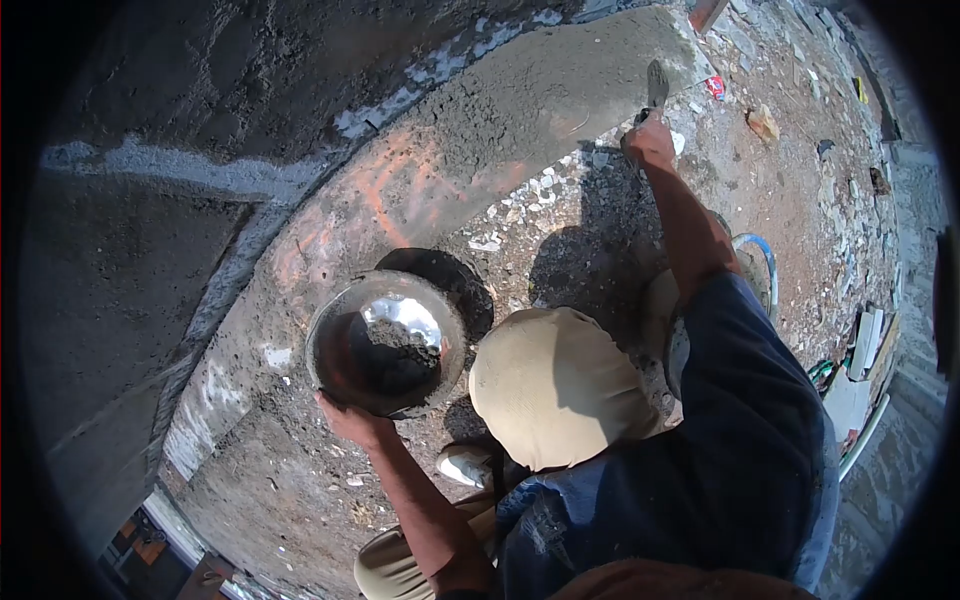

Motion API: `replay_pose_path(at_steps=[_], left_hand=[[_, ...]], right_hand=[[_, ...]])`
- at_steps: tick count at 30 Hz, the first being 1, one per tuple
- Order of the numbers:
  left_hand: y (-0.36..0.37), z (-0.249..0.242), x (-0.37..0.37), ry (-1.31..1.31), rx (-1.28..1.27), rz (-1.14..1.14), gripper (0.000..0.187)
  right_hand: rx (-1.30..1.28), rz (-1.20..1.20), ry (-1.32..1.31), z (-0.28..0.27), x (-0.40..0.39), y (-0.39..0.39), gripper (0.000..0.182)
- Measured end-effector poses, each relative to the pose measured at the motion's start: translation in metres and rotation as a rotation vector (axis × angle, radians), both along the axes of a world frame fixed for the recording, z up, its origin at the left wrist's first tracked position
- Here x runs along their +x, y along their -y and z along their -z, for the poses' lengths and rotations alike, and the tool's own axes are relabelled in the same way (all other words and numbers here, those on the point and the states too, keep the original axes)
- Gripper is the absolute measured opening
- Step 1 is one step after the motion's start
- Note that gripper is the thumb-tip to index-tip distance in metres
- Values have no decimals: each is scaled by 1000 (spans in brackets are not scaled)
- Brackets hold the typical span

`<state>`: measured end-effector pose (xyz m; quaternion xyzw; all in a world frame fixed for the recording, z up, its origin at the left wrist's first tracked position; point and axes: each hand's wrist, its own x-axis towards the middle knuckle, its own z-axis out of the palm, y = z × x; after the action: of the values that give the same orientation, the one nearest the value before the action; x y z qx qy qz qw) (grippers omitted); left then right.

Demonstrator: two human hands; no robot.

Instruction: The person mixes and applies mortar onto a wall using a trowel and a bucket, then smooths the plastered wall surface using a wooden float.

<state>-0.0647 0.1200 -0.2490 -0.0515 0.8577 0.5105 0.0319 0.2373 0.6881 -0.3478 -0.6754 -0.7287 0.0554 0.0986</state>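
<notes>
My left hand [355, 422] grips the near edge of a round metal bowl [330, 335], which is tilted and has some grey mortar [398, 352] inside. Far out to the upper right, my right hand [652, 140] is closed round the handle of a trowel [657, 84]. The trowel's blade lies at the outer edge of a band of wet grey mortar [570, 75] along the foot of the wall. A rougher heap of mortar [470, 120] is on that band, left of the trowel.
A dark rendered wall [230, 80] rises on the left. Rubble and stone chips [545, 190] cover the ground beside the mortar. A red wrapper [715, 87] lies near the trowel. A blue hose-like curve [768, 260] shows behind my right arm, and boards [868, 340] lie at the right.
</notes>
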Motion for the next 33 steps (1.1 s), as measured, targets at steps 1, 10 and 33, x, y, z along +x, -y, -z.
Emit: replay_pose_path(at_steps=[1, 10, 33], left_hand=[[0, 2, 0, -31, -85, 15, 47], [-18, -24, 10, 26, -77, -18, 49], [-20, -21, 12, -38, -16, -42, 39]], right_hand=[[19, -20, 37, 7, -18, 5, 20], [-184, 39, -584, -14, -41, 110, 35], [-97, -430, -217, -10, -59, 121, 56]])
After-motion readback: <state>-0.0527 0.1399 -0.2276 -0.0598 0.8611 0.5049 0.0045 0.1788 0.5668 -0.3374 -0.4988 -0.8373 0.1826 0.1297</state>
